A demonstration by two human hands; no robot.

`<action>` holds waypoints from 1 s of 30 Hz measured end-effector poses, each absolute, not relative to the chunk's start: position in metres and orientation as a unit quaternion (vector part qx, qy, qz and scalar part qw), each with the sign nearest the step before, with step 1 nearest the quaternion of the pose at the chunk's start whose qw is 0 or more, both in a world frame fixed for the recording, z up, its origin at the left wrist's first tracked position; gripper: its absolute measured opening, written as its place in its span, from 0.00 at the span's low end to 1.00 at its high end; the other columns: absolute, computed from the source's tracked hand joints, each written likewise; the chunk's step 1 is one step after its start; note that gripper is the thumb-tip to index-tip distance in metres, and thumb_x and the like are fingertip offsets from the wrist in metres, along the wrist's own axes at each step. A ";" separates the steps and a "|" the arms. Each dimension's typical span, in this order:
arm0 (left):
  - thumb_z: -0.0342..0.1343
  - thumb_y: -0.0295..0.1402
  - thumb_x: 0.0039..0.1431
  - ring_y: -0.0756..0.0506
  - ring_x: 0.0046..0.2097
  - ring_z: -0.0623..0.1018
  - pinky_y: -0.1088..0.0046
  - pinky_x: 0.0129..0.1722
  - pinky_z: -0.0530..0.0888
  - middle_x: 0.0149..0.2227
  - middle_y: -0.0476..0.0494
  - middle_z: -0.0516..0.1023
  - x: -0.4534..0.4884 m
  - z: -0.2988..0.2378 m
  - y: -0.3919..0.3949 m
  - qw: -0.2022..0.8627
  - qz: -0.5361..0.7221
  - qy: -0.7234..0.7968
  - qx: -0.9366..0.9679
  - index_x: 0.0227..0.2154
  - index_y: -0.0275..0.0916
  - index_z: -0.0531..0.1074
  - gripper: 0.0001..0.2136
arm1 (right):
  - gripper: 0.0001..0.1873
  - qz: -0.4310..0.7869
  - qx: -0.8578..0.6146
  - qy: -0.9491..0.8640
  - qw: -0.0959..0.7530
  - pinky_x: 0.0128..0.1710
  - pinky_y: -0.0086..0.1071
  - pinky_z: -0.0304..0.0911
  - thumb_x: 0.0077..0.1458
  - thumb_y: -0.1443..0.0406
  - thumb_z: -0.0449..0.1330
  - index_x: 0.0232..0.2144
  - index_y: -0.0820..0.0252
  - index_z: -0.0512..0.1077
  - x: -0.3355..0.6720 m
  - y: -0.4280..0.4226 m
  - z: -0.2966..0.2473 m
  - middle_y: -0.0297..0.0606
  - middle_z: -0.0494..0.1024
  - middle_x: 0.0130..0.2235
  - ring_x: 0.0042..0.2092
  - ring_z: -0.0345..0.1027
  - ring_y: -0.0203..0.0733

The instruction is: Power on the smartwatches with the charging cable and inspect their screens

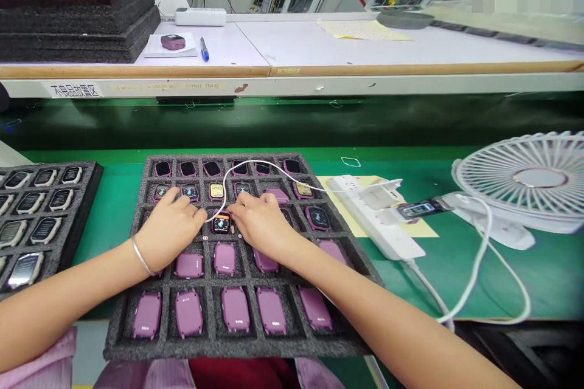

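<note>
A purple smartwatch (pixel 221 223) with a lit screen sits in a middle compartment of the black foam tray (pixel 207 349). From its left side, my left hand (pixel 171 228) closes its fingertips on the end of a thin white cable (pixel 274 165). My right hand (pixel 262 223) has thumb and fingers pinched at the right edge of the same watch. Around them lie several more purple watches: some show dark or lit screens, such as the yellow-faced watch (pixel 216 191), and others lie back up, like the purple watch (pixel 235 309) in front. Both hands cover parts of neighbouring compartments.
A second foam tray (pixel 86 206) with pale-framed watches stands at left. On the right are a white power strip (pixel 374 219), a small USB meter with a display (pixel 422 208) and a white fan (pixel 524 179). Foam blocks (pixel 73 24) and a pen (pixel 204 50) lie on the shelf.
</note>
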State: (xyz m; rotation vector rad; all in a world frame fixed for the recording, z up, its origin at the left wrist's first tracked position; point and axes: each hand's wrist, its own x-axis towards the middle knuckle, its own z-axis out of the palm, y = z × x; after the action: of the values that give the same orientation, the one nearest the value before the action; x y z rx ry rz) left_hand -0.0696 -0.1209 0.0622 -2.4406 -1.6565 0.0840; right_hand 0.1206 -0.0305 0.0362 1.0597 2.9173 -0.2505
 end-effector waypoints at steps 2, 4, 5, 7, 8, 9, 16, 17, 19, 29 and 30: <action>0.55 0.31 0.61 0.39 0.39 0.78 0.56 0.51 0.69 0.33 0.41 0.81 -0.082 0.064 -0.115 0.010 -0.007 -0.599 -0.800 0.37 0.37 0.76 0.06 | 0.15 -0.087 0.342 0.936 0.000 0.38 0.36 0.41 0.66 0.70 0.50 0.41 0.61 0.78 0.121 -0.032 0.032 0.44 0.73 0.40 0.39 0.64 0.44; 0.52 0.38 0.63 0.41 0.40 0.78 0.61 0.48 0.71 0.39 0.42 0.82 -0.100 0.063 -0.107 -0.110 -0.068 -0.626 -0.769 0.43 0.40 0.75 0.12 | 0.15 -0.094 0.338 0.937 -0.004 0.39 0.36 0.43 0.65 0.70 0.50 0.42 0.61 0.78 0.122 -0.032 0.032 0.45 0.74 0.40 0.40 0.65 0.44; 0.49 0.41 0.65 0.41 0.42 0.79 0.63 0.47 0.72 0.42 0.42 0.82 -0.109 0.062 -0.103 -0.167 -0.094 -0.623 -0.758 0.45 0.40 0.75 0.15 | 0.15 -0.098 0.334 0.938 -0.005 0.40 0.36 0.45 0.65 0.70 0.50 0.43 0.61 0.78 0.123 -0.032 0.033 0.45 0.74 0.41 0.40 0.66 0.44; 0.45 0.46 0.65 0.41 0.46 0.78 0.65 0.48 0.72 0.47 0.42 0.81 -0.124 0.058 -0.097 -0.237 -0.118 -0.607 -0.749 0.47 0.40 0.75 0.20 | 0.16 -0.104 0.336 0.936 -0.015 0.41 0.37 0.49 0.66 0.70 0.50 0.46 0.61 0.77 0.128 -0.027 0.041 0.46 0.76 0.42 0.42 0.69 0.45; 0.45 0.48 0.65 0.41 0.48 0.77 0.65 0.50 0.71 0.47 0.42 0.81 -0.129 0.056 -0.095 -0.253 -0.115 -0.599 -0.751 0.47 0.40 0.76 0.21 | 0.16 -0.100 0.352 0.930 -0.028 0.42 0.36 0.52 0.66 0.69 0.49 0.47 0.61 0.76 0.131 -0.022 0.045 0.46 0.76 0.43 0.43 0.70 0.46; 0.44 0.48 0.66 0.40 0.49 0.76 0.64 0.51 0.70 0.47 0.41 0.81 -0.132 0.054 -0.095 -0.260 -0.108 -0.595 -0.753 0.48 0.40 0.76 0.22 | 0.16 -0.088 0.379 0.920 -0.043 0.42 0.36 0.54 0.67 0.67 0.49 0.48 0.61 0.75 0.136 -0.016 0.050 0.47 0.76 0.45 0.44 0.71 0.47; 0.40 0.46 0.68 0.39 0.50 0.72 0.58 0.54 0.65 0.45 0.40 0.80 -0.129 0.049 -0.098 -0.261 -0.046 -0.599 -0.755 0.50 0.42 0.77 0.23 | 0.23 -0.029 0.491 0.869 0.056 0.42 0.38 0.65 0.64 0.52 0.54 0.46 0.63 0.78 0.166 0.036 0.052 0.52 0.80 0.44 0.45 0.75 0.54; 0.40 0.46 0.68 0.40 0.49 0.72 0.58 0.54 0.64 0.44 0.41 0.80 -0.129 0.049 -0.098 -0.264 -0.046 -0.598 -0.755 0.50 0.43 0.77 0.23 | 0.22 -0.040 0.475 0.877 0.064 0.42 0.38 0.65 0.63 0.53 0.54 0.45 0.62 0.79 0.168 0.041 0.048 0.50 0.81 0.43 0.45 0.75 0.53; 0.40 0.46 0.69 0.41 0.49 0.71 0.59 0.55 0.62 0.44 0.43 0.80 -0.131 0.049 -0.098 -0.275 -0.055 -0.591 -0.756 0.51 0.44 0.77 0.23 | 0.20 -0.056 0.452 0.888 0.066 0.43 0.37 0.66 0.62 0.56 0.55 0.46 0.62 0.79 0.172 0.046 0.043 0.47 0.83 0.43 0.44 0.76 0.52; 0.41 0.46 0.68 0.41 0.46 0.69 0.57 0.57 0.57 0.40 0.44 0.79 -0.130 0.046 -0.094 -0.282 -0.041 -0.593 -0.753 0.52 0.47 0.77 0.22 | 0.22 -0.080 0.466 0.879 0.068 0.44 0.37 0.67 0.55 0.60 0.56 0.48 0.62 0.79 0.170 0.040 0.046 0.44 0.83 0.47 0.46 0.77 0.54; 0.41 0.46 0.68 0.41 0.46 0.69 0.57 0.57 0.57 0.40 0.44 0.79 -0.129 0.046 -0.094 -0.280 -0.038 -0.595 -0.752 0.51 0.47 0.77 0.22 | 0.22 -0.079 0.469 0.877 0.064 0.45 0.37 0.67 0.54 0.61 0.56 0.48 0.63 0.79 0.169 0.039 0.046 0.45 0.83 0.47 0.47 0.77 0.54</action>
State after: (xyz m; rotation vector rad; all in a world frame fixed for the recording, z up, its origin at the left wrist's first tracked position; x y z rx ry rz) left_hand -0.1291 -0.0939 0.0459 -2.9066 -2.2988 -0.1480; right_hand 0.1693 0.0388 0.0456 1.4154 2.6491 -0.2386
